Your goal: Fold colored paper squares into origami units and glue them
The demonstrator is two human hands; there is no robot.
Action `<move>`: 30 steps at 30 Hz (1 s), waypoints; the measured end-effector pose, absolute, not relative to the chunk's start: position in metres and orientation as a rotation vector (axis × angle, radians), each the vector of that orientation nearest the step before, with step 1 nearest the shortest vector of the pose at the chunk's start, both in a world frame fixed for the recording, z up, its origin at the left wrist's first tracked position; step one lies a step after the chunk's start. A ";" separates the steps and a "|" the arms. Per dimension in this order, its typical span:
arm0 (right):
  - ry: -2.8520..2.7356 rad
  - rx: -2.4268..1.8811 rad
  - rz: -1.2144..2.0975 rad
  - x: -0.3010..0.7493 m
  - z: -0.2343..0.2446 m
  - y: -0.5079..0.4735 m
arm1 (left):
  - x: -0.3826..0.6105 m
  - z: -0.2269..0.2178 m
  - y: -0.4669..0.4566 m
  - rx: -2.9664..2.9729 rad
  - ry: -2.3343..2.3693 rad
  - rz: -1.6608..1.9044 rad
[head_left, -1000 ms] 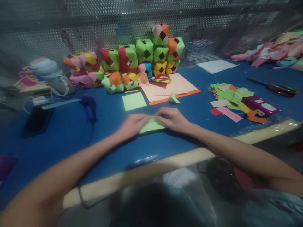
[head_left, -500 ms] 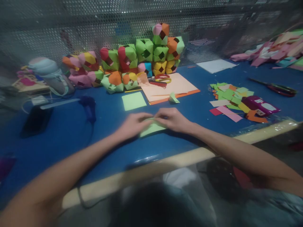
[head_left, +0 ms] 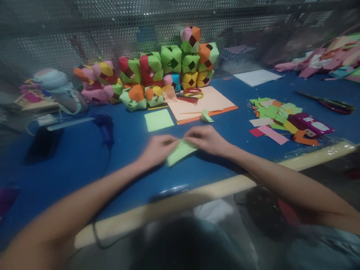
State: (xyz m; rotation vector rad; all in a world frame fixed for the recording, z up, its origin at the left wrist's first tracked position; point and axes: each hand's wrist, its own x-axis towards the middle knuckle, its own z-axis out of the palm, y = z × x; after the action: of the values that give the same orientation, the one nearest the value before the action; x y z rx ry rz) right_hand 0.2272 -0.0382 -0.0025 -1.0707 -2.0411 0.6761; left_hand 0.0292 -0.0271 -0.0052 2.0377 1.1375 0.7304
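A light green folded paper (head_left: 179, 151) is pinched at its upper edge between my left hand (head_left: 157, 149) and my right hand (head_left: 206, 139), just above the blue table (head_left: 84, 161). Both hands have their fingers closed on the paper, which now slants down to the left. A flat green paper square (head_left: 159, 120) lies just beyond my hands. A small folded green piece (head_left: 206, 117) sits at the edge of a peach sheet (head_left: 206, 102).
Several coloured paper cubes (head_left: 171, 63) are stacked at the back against a mesh wall. Scissors (head_left: 191, 94) lie on the peach sheet. Paper scraps (head_left: 271, 114) and a purple packet (head_left: 309, 125) lie to the right; a bottle (head_left: 60, 90) and a dark phone (head_left: 43, 144) to the left.
The green paper has been lifted and tilted, its lower corner swinging down to the left. Both hands shifted slightly but stay pinched on it.
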 end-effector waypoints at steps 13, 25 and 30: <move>-1.823 -1.281 0.865 0.223 0.008 -0.040 | 0.033 -0.001 -0.028 1.976 1.201 0.678; -1.953 -1.163 0.884 0.223 0.004 -0.043 | 0.033 -0.004 -0.031 2.003 1.157 0.624; -1.957 -1.119 0.824 0.222 0.003 -0.045 | 0.034 -0.002 -0.031 2.080 1.168 0.621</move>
State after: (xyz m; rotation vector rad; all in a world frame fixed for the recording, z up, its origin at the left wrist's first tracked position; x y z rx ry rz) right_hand 0.2217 -0.0445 0.0031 -1.1191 -1.9567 0.8241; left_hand 0.0339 -0.0310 -0.0023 2.0802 1.1681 0.6211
